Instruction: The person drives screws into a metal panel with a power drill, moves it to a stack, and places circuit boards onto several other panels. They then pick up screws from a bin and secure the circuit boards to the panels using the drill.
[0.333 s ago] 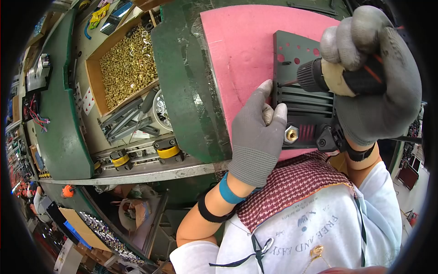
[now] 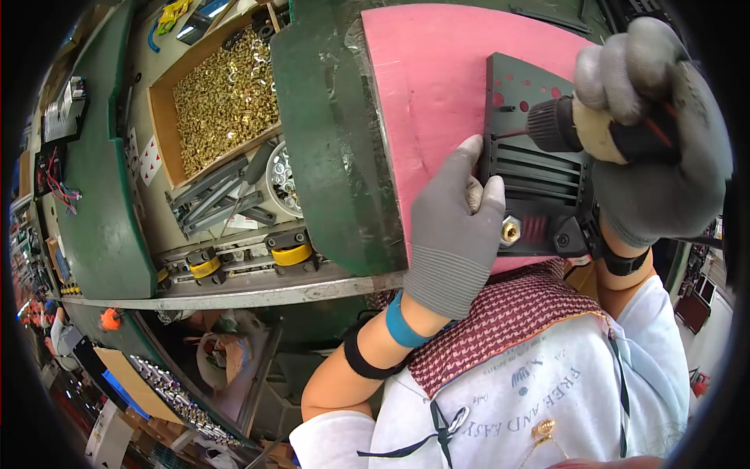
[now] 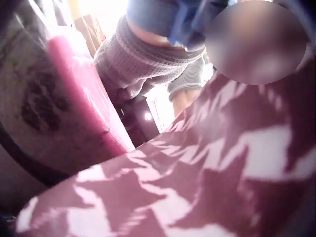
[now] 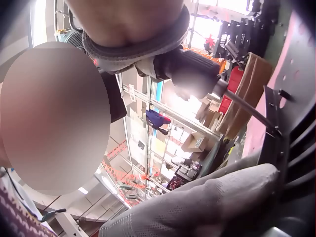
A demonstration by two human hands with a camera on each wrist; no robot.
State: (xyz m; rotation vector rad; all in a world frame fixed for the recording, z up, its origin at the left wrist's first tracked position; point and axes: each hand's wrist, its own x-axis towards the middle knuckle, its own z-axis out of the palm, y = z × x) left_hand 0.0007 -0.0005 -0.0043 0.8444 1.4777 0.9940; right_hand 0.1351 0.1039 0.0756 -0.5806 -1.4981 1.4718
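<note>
In the head view, my gloved right hand (image 2: 664,148) grips a black power screwdriver (image 2: 555,125) with tan tape round its body. Its thin bit reaches the left edge of a slotted dark metal panel (image 2: 539,168), and the right wrist view shows the bit (image 4: 249,111) meeting that edge. My gloved left hand (image 2: 457,219) rests against the same edge, index finger straight and close to the bit, thumb tip over the rim. A brass-coloured fitting (image 2: 510,230) sits at the panel's near end, beside a black bracket (image 2: 564,238).
Under the panel lies a pink mat (image 2: 422,78) on the green bench. To the left stand a wooden box (image 2: 162,117) of small brass parts, a white bowl (image 2: 275,187) of metal rings and several grey metal bars (image 2: 215,199). The bench's metal edge (image 2: 242,297) runs along the front.
The head view has shifted, so bench, hands and panel appear a little further right. Both hands and the screwdriver keep about the same place on the panel.
</note>
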